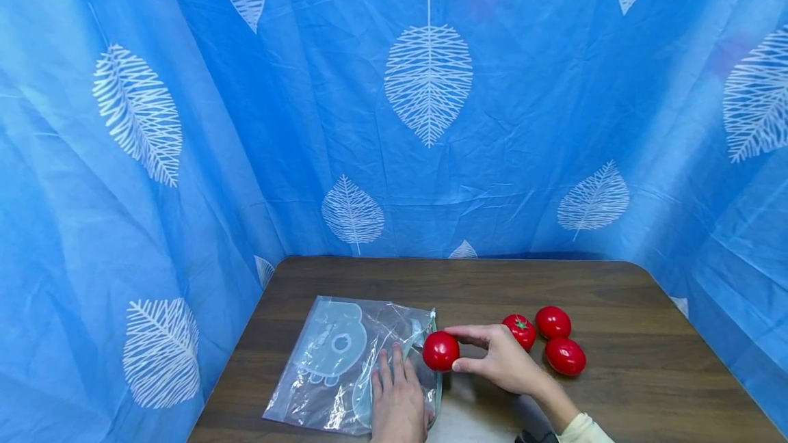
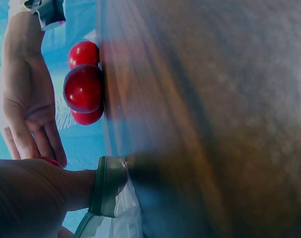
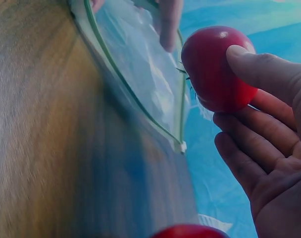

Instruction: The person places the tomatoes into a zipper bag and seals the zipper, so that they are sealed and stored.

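Your right hand [image 1: 506, 361] is holding a red tomato [image 1: 440, 351], pinched between thumb and fingertips, raised off the table [image 1: 646, 361] right by the mouth of the clear zip bag [image 1: 308, 395]; green stem tuft points bagward in the right wrist view. Bag lies flat left of that grip, its green edge [image 1: 440, 388] nearest the tomato, printed pale figure [image 1: 332, 344] farther left. Mouth gapes a bit, white slider [image 3: 183, 147] at its far corner from you. Your left hand [image 1: 399, 405] is left of the grip, fingers straight and spread over the bag, holding no tomato. Right of the grip, three more: one with a green top [image 1: 520, 334] just beyond your knuckles, then two plain red ones [image 1: 565, 356] farther right. Blue leaf-print curtain [image 1: 345, 122] behind everything.
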`<action>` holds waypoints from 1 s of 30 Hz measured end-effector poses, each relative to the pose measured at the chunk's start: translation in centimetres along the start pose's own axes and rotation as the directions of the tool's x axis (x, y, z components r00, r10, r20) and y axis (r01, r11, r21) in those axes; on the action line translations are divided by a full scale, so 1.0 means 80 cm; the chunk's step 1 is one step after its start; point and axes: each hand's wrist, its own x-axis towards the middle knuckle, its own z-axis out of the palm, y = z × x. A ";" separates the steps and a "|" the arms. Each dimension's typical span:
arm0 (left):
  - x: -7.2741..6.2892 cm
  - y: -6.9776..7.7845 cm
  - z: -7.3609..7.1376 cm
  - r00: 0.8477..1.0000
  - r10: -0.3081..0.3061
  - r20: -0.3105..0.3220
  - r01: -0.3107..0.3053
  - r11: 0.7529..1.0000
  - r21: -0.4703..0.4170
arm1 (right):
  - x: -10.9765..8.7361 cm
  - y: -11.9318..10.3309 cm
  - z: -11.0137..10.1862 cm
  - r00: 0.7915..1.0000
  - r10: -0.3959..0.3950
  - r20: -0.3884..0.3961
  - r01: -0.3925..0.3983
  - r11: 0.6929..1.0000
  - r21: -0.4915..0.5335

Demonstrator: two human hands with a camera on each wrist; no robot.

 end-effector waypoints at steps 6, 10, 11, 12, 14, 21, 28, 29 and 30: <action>0.004 0.002 -0.004 0.997 -0.024 0.069 0.026 0.999 -0.026 | 0.010 0.009 0.017 1.000 -0.010 0.013 0.009 0.998 0.066; 0.005 0.003 -0.004 0.996 -0.038 0.085 0.041 0.999 -0.034 | 0.015 0.015 0.027 1.000 0.001 0.030 -0.003 0.996 0.085; 0.005 0.003 -0.004 0.996 -0.040 0.084 0.043 0.999 -0.034 | 0.016 0.016 0.030 0.999 -0.001 0.034 -0.002 0.996 0.084; 0.005 0.003 -0.004 0.996 -0.042 0.082 0.045 0.998 -0.036 | 0.017 0.018 0.032 0.999 -0.002 0.037 -0.001 0.997 0.079; 0.005 0.003 -0.003 0.996 -0.043 0.073 0.046 0.998 -0.035 | 0.019 0.020 0.037 0.999 -0.010 0.040 0.007 0.998 0.069; 0.002 0.004 0.001 0.999 -0.029 0.017 0.029 1.000 -0.003 | 0.025 0.026 0.052 0.999 -0.014 0.043 0.014 1.000 0.005; -0.002 0.005 0.006 0.997 -0.006 -0.072 0.009 0.999 0.034 | 0.031 0.024 0.061 0.999 0.000 0.035 0.002 0.999 -0.051; -0.002 0.005 0.006 0.997 -0.004 -0.080 0.008 0.999 0.039 | 0.032 0.023 0.062 0.999 0.004 0.036 -0.002 0.999 -0.054; -0.002 0.005 0.007 0.996 -0.002 -0.091 0.006 0.999 0.044 | 0.033 0.022 0.063 0.999 0.006 0.038 -0.004 0.998 -0.055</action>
